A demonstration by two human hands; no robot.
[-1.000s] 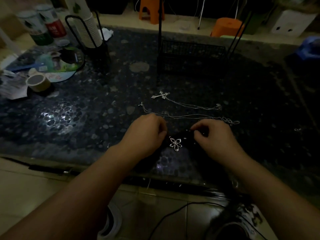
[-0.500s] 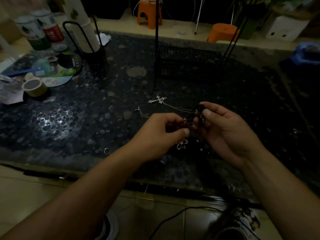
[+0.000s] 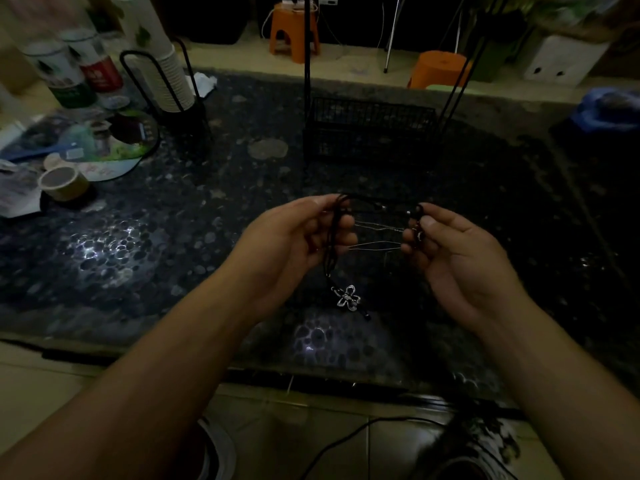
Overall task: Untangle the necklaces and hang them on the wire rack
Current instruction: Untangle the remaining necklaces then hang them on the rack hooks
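Left hand (image 3: 298, 237) and right hand (image 3: 460, 258) pinch a black cord (image 3: 363, 202) taut above the table (image 3: 173, 271), midway between near edge and rack (image 3: 370, 129)

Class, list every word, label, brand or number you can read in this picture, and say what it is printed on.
None can be read.
Labels on the two bottles: too blurred and dim.
Print on the round fan: blurred, illegible.
Paper cups: leaf design only, no readable text.

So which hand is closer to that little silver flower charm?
The left. The left hand grips the black cord right above the flower pendant, which dangles just below it. The right hand holds the cord's other end, farther off to the side.
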